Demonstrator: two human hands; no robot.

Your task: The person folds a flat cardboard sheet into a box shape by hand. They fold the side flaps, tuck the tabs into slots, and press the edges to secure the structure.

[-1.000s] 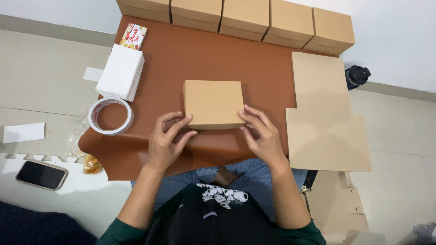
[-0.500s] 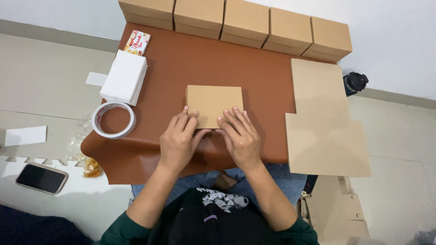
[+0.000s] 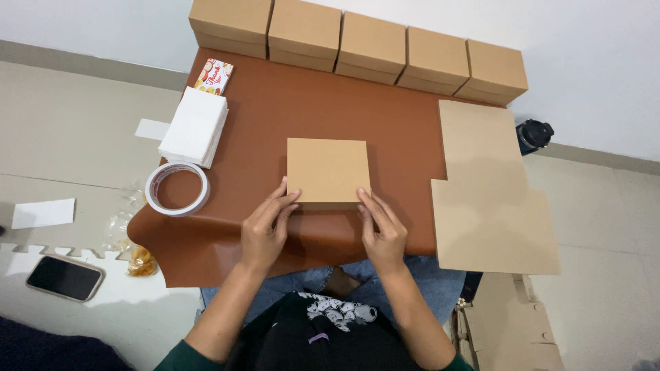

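Flat square brown cardboard box (image 3: 328, 169) sits mid brown leather-like mat (image 3: 275, 117), just beyond both hands: left hand (image 3: 265, 228) and right hand (image 3: 381, 230) open, unclenched, fingertips touching its near edge, grasping nothing.

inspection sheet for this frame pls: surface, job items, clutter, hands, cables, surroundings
Surface: brown mat on a pale floor.
Job items: closed tan box at mat centre; five like boxes in a row along the far edge; flat cardboard sheets at right.
Clutter: tape roll, white paper stack, small printed card, phone, wrappers.
Hands: left hand and right hand, fingertips on the box's near edge.
Cables: nothing seen.
Surroundings: white wall, dark bottle.
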